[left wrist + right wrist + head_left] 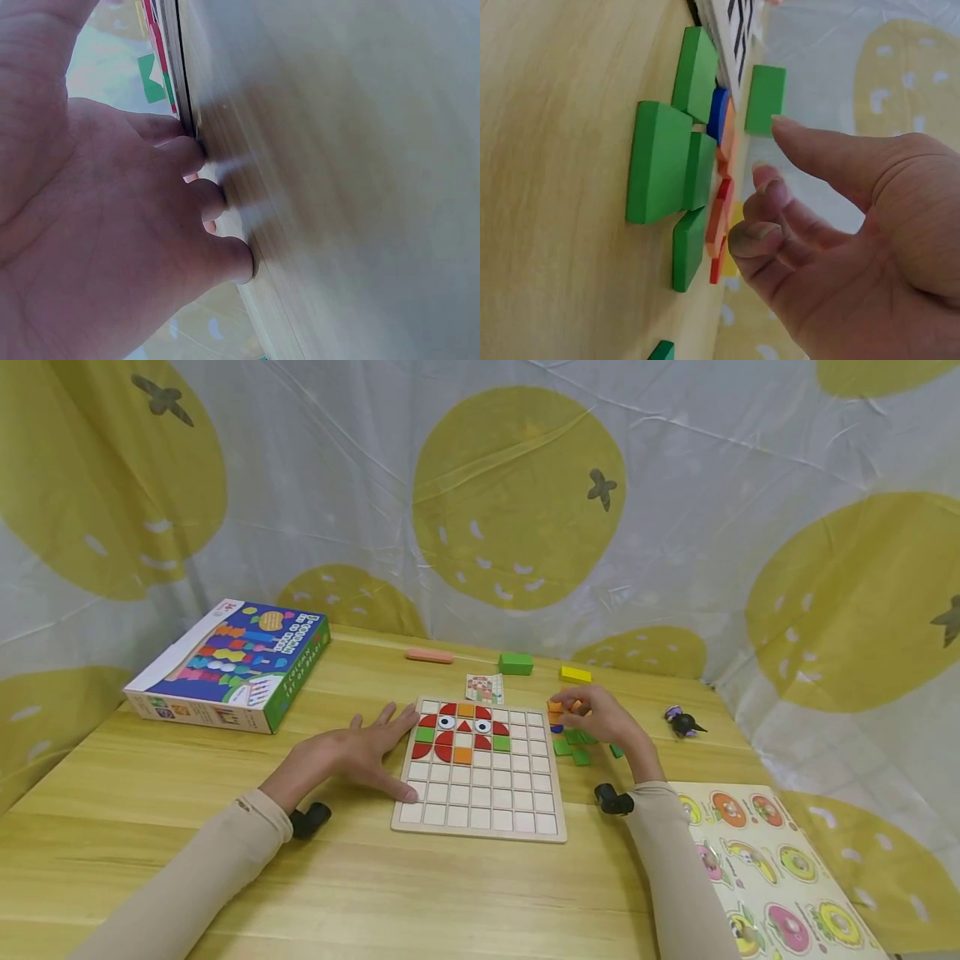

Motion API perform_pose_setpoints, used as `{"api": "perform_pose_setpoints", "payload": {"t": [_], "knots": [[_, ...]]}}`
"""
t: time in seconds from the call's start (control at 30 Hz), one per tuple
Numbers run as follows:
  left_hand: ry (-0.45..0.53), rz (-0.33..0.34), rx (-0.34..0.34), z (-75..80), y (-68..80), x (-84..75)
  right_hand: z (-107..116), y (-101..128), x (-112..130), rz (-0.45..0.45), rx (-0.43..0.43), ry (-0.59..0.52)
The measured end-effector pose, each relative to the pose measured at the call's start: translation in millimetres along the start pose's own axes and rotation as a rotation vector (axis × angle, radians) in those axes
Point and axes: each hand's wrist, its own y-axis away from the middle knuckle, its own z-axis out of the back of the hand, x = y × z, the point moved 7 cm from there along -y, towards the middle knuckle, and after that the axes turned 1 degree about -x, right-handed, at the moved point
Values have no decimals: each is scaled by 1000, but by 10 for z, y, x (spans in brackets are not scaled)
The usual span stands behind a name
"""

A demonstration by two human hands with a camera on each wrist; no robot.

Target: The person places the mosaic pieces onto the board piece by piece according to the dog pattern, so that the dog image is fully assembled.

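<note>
Hands: your left hand (352,758) lies flat on the table (187,793), fingers straight and spread, tips touching the left edge of the puzzle board (480,814). Your right hand (600,717) hovers over the pile of loose tiles (573,747) at the board's right edge, fingers loosely curled; the wrist view shows the fingertips (769,191) just beside the orange tiles (721,214), with nothing pinched between them.

Board: a wooden grid lying flat near the middle of the table. Its upper rows hold red, green and orange tiles and two eye tiles; the lower rows are bare squares.

Loose tiles: green tiles (660,161), orange ones and one blue tile (718,114) lie packed together, touching each other, just right of the board.

Box: the coloured game box (232,664) sits closed at the far left, well apart from the board.

Far edge: a pink block (429,655), a green block (515,663), a yellow block (574,674) and a small pattern card (483,688) lie behind the board.

Right side: a fruit puzzle (772,868) overhangs the near right corner; a small dark figure (681,721) stands beyond your right hand.

Room: bare tabletop spreads left of and in front of the board.
</note>
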Motion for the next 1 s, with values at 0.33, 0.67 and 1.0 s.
{"api": "perform_pose_setpoints", "payload": {"t": [0.33,0.67,1.0], "knots": [[-2,-5,-1,-5,-13,12,7,34,-225,-149,-23,90],[-11,-16,-3,-6,-13,24,19,16,-301,-193,-92,45],[-12,-20,-7,-2,-8,11,26,16,-357,-245,-103,105]]}}
